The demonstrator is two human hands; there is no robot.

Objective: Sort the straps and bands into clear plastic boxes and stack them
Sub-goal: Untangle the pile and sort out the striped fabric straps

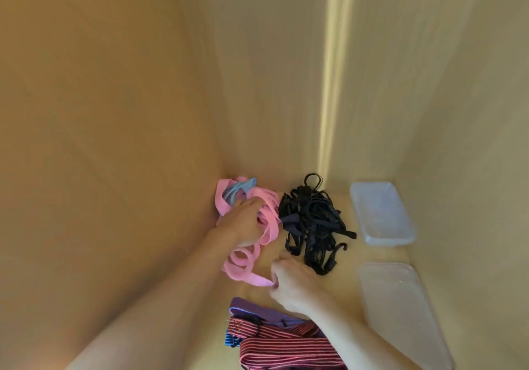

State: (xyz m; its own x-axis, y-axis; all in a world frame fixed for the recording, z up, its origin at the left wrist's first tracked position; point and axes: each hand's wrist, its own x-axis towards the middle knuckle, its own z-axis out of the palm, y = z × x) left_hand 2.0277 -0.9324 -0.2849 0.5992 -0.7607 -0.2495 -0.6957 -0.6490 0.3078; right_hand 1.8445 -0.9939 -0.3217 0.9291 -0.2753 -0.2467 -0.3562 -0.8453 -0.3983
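Warm, yellowish light fills the scene at a moderate level, brighter on the right wall than on the dimmer, orange-toned left wall (pixel 100 140). A narrow bright streak of light (pixel 333 83) runs down the back panel, smeared along its length. The whole picture is soft, and the right hand (pixel 297 284) shows motion blur at the fingers. Wide-angle distortion bends the walls outward toward the edges. The clear plastic boxes (pixel 380 212) look hazy, with faint glare on the nearer lid (pixel 400 306).

Tangled pink bands (pixel 259 226) far left, black straps (pixel 312 223) heaped beside them, two empty clear boxes (pixel 380 212) right, striped straps (pixel 274 344) near
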